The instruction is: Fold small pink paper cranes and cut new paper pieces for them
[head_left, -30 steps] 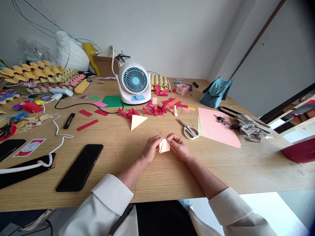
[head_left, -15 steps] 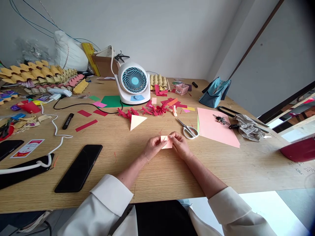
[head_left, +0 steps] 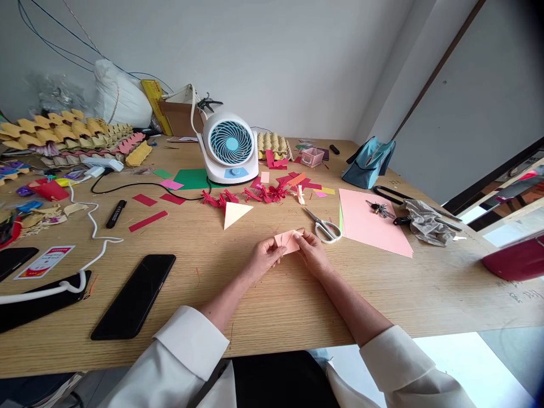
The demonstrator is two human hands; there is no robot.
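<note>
A small pale pink paper (head_left: 288, 242) with crease lines is stretched between my two hands, just above the table. My left hand (head_left: 267, 255) pinches its left end between thumb and fingers. At the other end my right hand (head_left: 313, 252) grips it, the thumb lying on top of the paper. White-handled scissors (head_left: 326, 231) lie just beyond my right hand, blades pointing away to the left. Farther off, a cream paper triangle (head_left: 236, 214) rests in front of a row of crumpled red paper pieces (head_left: 263, 194).
A white fan (head_left: 232, 148) stands at the back. Pink sheets (head_left: 369, 224) with keys (head_left: 381, 210) lie to the right, near a blue bag (head_left: 369, 163). On the left are a black phone (head_left: 134, 296), a marker (head_left: 116, 214), red strips (head_left: 148, 221) and a white cable (head_left: 94, 226).
The paper has turned from a small square shape into a wider, tilted strip with creases showing. Both hands stay pinched on it; the camera view has shifted slightly.
</note>
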